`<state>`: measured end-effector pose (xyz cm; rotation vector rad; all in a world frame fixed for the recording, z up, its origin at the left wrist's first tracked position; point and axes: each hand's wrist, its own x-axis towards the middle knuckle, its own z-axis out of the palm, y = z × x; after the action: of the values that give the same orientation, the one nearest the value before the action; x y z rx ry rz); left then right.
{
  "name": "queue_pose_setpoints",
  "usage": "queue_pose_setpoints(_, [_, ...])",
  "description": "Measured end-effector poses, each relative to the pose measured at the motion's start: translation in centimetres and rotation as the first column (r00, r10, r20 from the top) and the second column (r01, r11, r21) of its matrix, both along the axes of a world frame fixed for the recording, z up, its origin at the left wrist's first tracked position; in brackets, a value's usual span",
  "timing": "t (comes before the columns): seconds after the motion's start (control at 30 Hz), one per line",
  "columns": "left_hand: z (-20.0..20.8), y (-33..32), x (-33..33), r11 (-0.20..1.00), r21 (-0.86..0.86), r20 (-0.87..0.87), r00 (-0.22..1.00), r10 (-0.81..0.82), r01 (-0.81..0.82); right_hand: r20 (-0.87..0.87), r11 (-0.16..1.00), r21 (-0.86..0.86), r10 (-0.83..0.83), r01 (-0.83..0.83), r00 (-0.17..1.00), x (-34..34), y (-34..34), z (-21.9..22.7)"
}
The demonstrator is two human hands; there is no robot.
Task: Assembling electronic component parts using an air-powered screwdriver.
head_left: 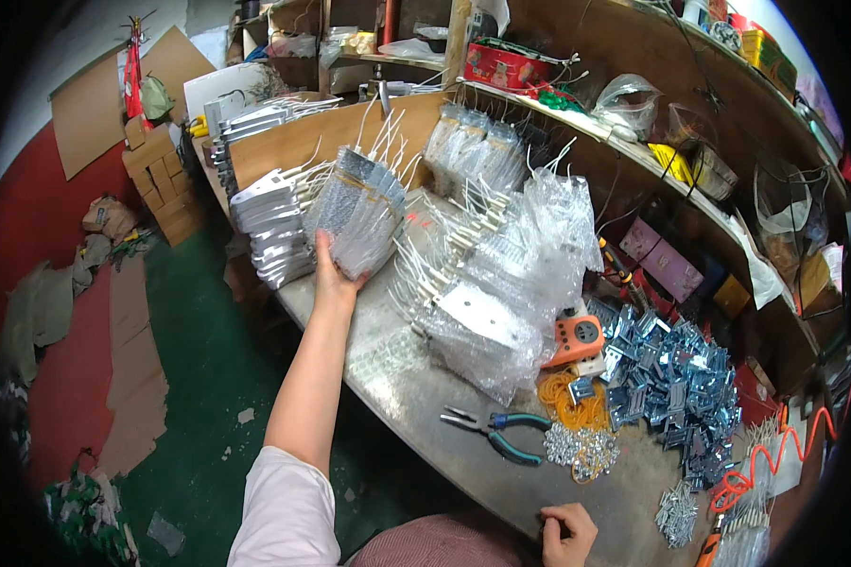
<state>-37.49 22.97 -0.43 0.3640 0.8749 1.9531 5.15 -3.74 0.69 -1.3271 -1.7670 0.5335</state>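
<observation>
Head view: the bench [378,367] is the largest item in my reach, a grey top running diagonally from the far shelf side toward my lap. Upon it lies the heap [512,274], parts in clear bubble wrap with white leads bunched along the left side. Right of the heap is a spread of metal brackets [676,383], piled loosely. At the far left of the bench is a stack of white panels [272,231].

The bundle [357,203] is between panels and heap, tilted, wrapped in bubble film, a tan band around it, leads rising from the upper end. My left hand [338,276] is closed around its lower end: thumb along the near face, fingers round the underside and partly hidden. The gap of the grip equals the bundle's thickness. Whether the bundle also touches the bench, I cannot tell.

My right hand [569,536] is at the bench's near edge, fingers curled toward the palm; what the palm may contain I cannot tell.

Pliers [506,437] lie with tips apart, handles toward the brackets. Behind them is an orange socket [575,338], then yellow bands [563,399], and, smallest, loose fasteners [584,454] just beside the handles.
</observation>
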Motion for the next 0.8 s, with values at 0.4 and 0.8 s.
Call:
queue_pose_setpoints(0.4, [0.2, 15.6, -2.0, 0.998, -0.037, 0.089, 0.995, -0.046, 0.05, 0.051, 0.996, -0.07, -0.06, 0.063, 0.997, -1.2, 0.8, 0.7])
queue_pose_setpoints(0.8, [-0.2, 21.2, -4.7, 0.99, -0.008, 0.07, 0.987, -0.141, 0.142, 0.073, 0.996, -0.041, 0.077, -0.074, 0.994, -0.8, 1.5, 0.7])
